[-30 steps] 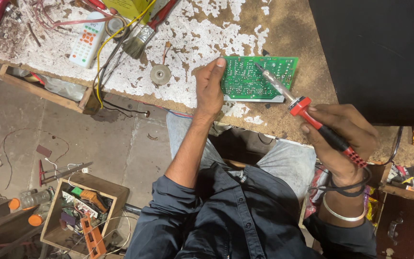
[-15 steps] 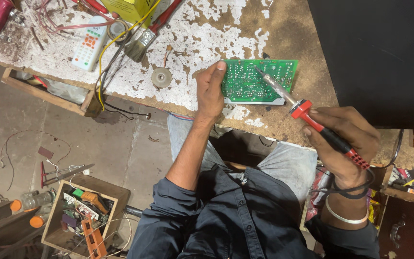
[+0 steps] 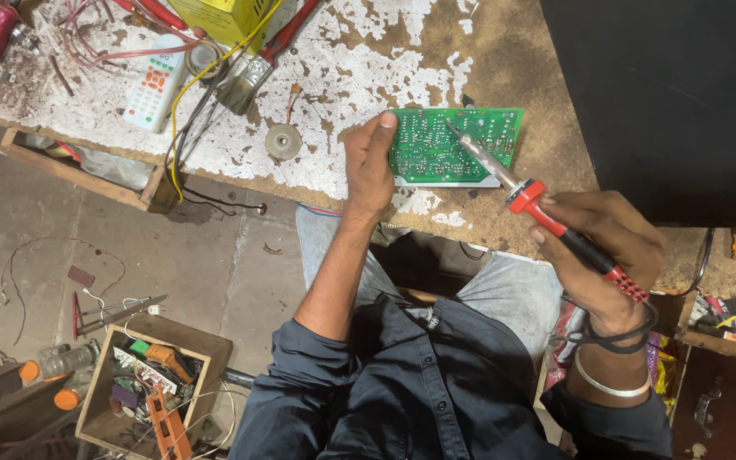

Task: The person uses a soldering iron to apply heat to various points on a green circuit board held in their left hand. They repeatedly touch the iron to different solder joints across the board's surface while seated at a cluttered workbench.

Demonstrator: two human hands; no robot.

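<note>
- Shirt (image 3: 436, 383), dark and buttoned, fills the bottom of the head view at six o'clock, with grey trousers (image 3: 513, 294) just above it.
- At seven o'clock on the concrete floor sits an open wooden box (image 3: 142, 388) of small tools and parts.
- Right hand (image 3: 602, 247), at four o'clock from centre, has its fingers wrapped tight around the red and black handle of a soldering iron (image 3: 547, 213); two bangles circle that wrist.
- The iron slants up toward eleven o'clock, its metal tip resting on the green circuit board (image 3: 453, 145).
- Left hand (image 3: 370, 162) lies at the board's nine o'clock edge, fingers curled against that edge and pinning it to the bench.
- The board lies flat near the front edge of the worn wooden workbench (image 3: 334, 77), just above centre.
- At nine o'clock from the board, well apart, sits a small round metal part (image 3: 283, 140).
- Farther off, at ten to eleven o'clock, lie a white remote control (image 3: 155, 81), a paintbrush (image 3: 244, 85), a yellow box (image 3: 219, 17) and red-handled tools.
- A large black panel (image 3: 666, 102) covers the bench at one o'clock.
</note>
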